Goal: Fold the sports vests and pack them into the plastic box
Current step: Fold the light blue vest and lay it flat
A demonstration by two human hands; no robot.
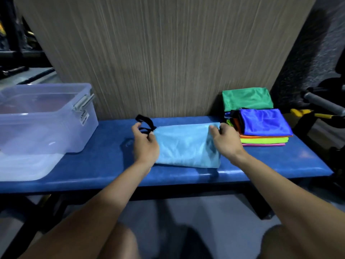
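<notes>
A light blue sports vest (pixel 186 144) lies folded into a rectangle on the blue bench (pixel 104 165), its black straps (pixel 144 122) sticking out at the left end. My left hand (pixel 145 144) pinches the vest's left end by the straps. My right hand (pixel 224 141) grips its upper right corner. A clear plastic box (pixel 44 116) stands open on the bench at the left. Folded vests are stacked at the right: dark blue (pixel 263 121) on top of orange, yellow-green and pink ones, with a green one (pixel 246 99) behind.
The box's lid (pixel 24 165) lies flat on the bench in front of the box. A wood-grain panel (pixel 158 53) rises right behind the bench. Gym equipment with a grey handle (pixel 323 103) and yellow parts stands to the right.
</notes>
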